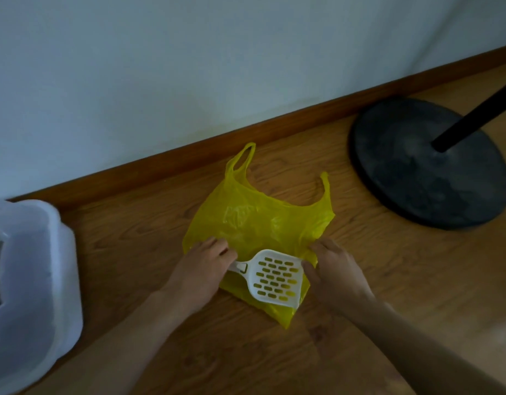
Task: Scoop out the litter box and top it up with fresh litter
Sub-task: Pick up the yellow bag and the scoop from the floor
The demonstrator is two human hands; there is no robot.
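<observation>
Both hands low: L hand [206, 262] grips scoop [274, 277] handle, R hand [333, 266] pinches yellow bag [254, 220].

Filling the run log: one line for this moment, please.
left hand: on scoop handle | right hand: on yellow bag beside scoop | litter box: far left, untouched

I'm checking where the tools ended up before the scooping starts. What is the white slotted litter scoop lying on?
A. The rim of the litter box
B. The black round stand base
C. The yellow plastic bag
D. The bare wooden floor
C: the litter scoop lies flat on the yellow plastic bag spread on the floor, with yellow showing through its slots, well apart from the litter box at the left.
</observation>
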